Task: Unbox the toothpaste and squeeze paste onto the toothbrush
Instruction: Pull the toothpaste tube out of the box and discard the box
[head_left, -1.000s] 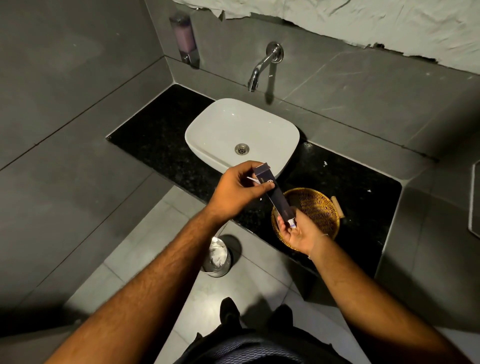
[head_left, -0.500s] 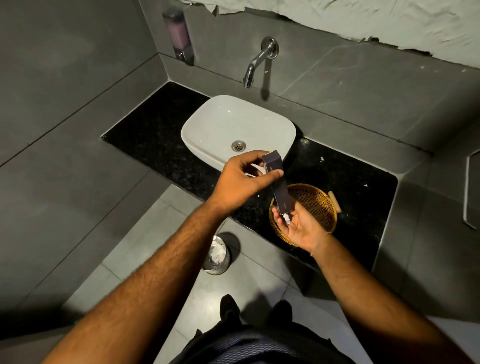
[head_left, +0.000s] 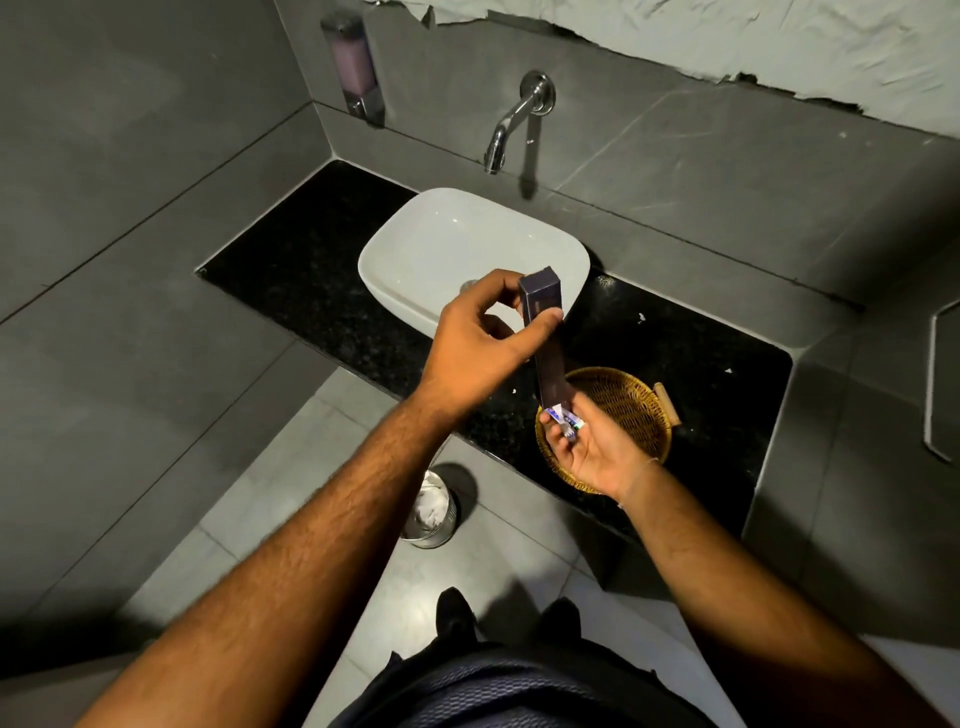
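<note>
Compared with a second ago, the dark toothpaste box (head_left: 545, 338) stands steeper and its lower end has come down to the right hand (head_left: 587, 441), where the white toothpaste tube (head_left: 566, 418) now pokes out further. A black stone table (head_left: 311, 275) carries a white basin (head_left: 467, 249) and a woven basket (head_left: 639, 410). A wall tap (head_left: 511, 122) sits above the basin, and a metal bin (head_left: 431, 512) stands on the floor. The left hand (head_left: 483, 343) pinches the box near its top. The right hand, over the basket, closes its fingers on the tube's end.
</note>
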